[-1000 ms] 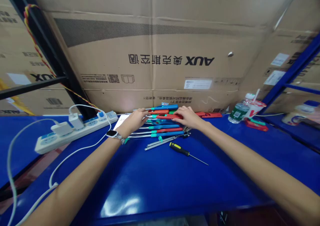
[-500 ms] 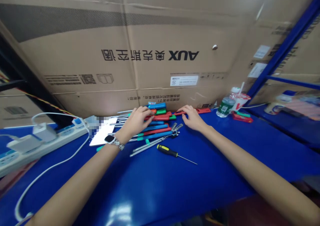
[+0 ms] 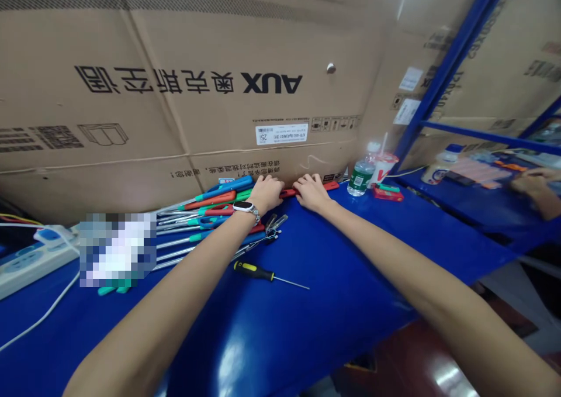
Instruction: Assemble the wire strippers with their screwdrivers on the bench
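Note:
Close to the cardboard at the back of the table, my left hand (image 3: 266,192), a watch on its wrist, has its fingers curled down at the left end of a red handle piece (image 3: 288,193). My right hand (image 3: 312,192) is closed over the same red piece just to the right; more red plastic shows beyond it. My fingertips are partly hidden. Left of my hands lies a pile of long-necked lighters (image 3: 210,207) with blue, red and green handles and metal barrels. Small clear parts (image 3: 276,223) and a black-and-yellow screwdriver (image 3: 254,270) lie nearer me.
A large cardboard box (image 3: 197,122) stands behind the blue table (image 3: 350,292). At the right are a water bottle (image 3: 361,175), a drink cup (image 3: 382,169) and a red packet (image 3: 388,193). A white power strip (image 3: 26,268) with cables lies left. Another person's hand (image 3: 537,186) shows far right.
My left hand has moved right, off the lighter pile, to the red piece beside my right hand. The view has turned to the right, bringing another person's hand into sight.

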`<state>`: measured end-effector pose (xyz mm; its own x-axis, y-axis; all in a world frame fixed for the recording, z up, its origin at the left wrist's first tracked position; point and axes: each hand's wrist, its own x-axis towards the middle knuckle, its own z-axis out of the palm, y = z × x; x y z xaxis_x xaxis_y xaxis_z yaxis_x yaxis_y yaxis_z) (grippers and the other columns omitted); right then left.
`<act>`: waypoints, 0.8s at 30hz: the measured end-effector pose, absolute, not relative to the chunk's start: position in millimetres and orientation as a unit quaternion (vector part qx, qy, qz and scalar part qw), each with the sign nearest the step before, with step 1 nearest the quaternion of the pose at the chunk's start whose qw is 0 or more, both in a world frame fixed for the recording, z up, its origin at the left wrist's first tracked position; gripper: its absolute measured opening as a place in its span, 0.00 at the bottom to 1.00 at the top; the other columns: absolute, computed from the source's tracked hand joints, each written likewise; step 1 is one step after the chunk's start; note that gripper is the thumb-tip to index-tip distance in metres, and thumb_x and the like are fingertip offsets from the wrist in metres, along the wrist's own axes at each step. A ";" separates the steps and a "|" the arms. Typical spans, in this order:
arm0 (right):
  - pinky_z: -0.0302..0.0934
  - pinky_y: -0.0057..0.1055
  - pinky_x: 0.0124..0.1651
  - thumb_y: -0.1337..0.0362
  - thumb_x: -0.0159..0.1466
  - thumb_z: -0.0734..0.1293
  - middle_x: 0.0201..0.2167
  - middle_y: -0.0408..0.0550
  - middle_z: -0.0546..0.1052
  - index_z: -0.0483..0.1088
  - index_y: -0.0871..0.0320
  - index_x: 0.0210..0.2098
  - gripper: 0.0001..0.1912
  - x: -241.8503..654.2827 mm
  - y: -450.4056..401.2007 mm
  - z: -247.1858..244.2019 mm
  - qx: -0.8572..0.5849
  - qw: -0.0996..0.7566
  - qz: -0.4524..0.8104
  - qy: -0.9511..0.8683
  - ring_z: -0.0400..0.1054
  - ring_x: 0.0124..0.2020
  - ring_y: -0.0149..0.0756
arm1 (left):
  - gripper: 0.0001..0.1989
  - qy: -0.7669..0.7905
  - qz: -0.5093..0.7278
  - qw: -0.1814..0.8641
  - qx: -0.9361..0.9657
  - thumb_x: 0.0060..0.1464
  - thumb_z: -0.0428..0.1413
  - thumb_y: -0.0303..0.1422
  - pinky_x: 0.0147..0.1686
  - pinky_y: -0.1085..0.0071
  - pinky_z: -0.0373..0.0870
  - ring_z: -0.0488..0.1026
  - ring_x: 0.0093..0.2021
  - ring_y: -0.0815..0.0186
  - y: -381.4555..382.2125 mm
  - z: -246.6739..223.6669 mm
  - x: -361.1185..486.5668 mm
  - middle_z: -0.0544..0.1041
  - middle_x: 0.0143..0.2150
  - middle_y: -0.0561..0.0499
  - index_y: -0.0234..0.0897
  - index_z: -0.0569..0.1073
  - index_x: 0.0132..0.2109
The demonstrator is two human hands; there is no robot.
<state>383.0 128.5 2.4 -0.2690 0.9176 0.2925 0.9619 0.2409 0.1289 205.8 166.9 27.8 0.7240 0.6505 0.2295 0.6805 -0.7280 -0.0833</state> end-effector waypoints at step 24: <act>0.66 0.41 0.46 0.57 0.71 0.62 0.46 0.53 0.79 0.65 0.55 0.52 0.13 297.2 -4.0 -0.2 -0.474 0.391 0.112 -0.781 0.73 0.41 0.43 | 0.21 -0.341 -0.450 -0.416 -0.713 0.61 0.57 0.53 0.33 0.66 0.75 0.75 0.27 0.64 48.7 24.5 85.0 0.75 0.26 0.52 0.38 0.70 0.38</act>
